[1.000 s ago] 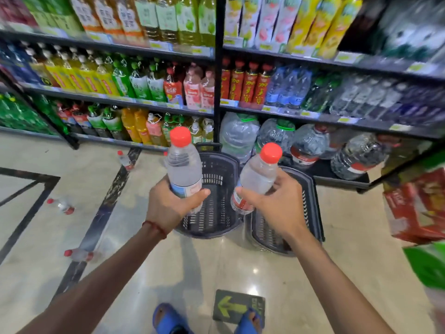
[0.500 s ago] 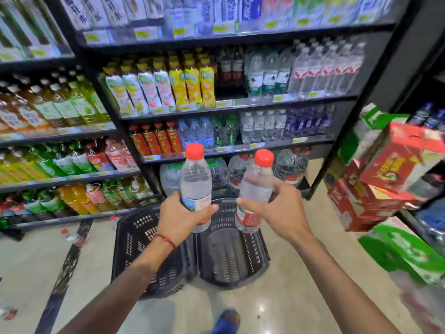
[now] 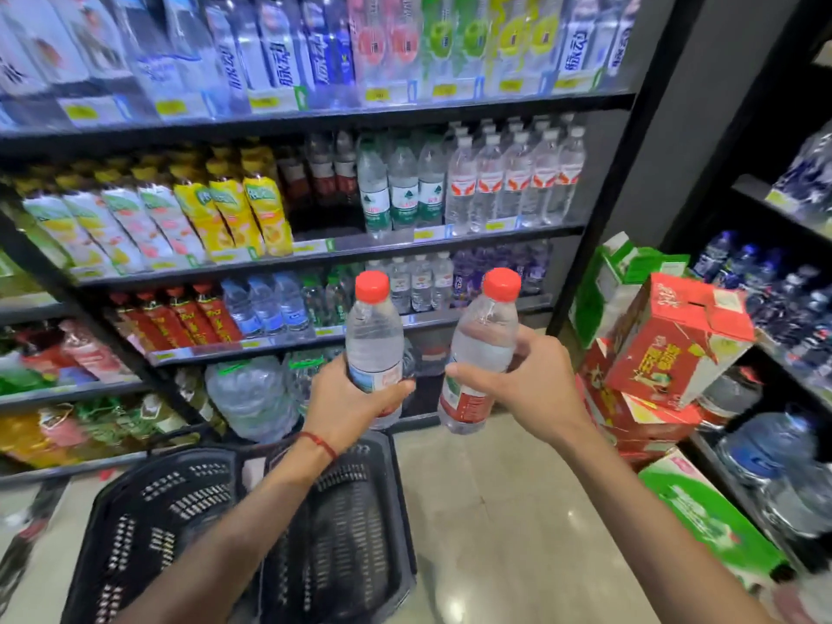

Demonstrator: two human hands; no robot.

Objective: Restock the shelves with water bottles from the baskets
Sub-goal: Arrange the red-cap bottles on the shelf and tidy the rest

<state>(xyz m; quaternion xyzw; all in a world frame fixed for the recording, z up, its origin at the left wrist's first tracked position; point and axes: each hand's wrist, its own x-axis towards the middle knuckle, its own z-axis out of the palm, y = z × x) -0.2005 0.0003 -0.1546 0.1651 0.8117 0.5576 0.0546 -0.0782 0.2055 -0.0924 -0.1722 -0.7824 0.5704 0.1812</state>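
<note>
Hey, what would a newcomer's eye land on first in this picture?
Centre frame, the left hand grips a red-capped water bottle and the right hand grips a second bottle, before drink-packed shelves. Two black baskets sit on the floor below; a tilted red carton tops boxes at right.

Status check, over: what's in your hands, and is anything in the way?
Left hand grips red-capped bottle, upright. Right hand grips second bottle, tilted. Both held before shelves, above black baskets. Nothing between bottles and shelves.
</note>
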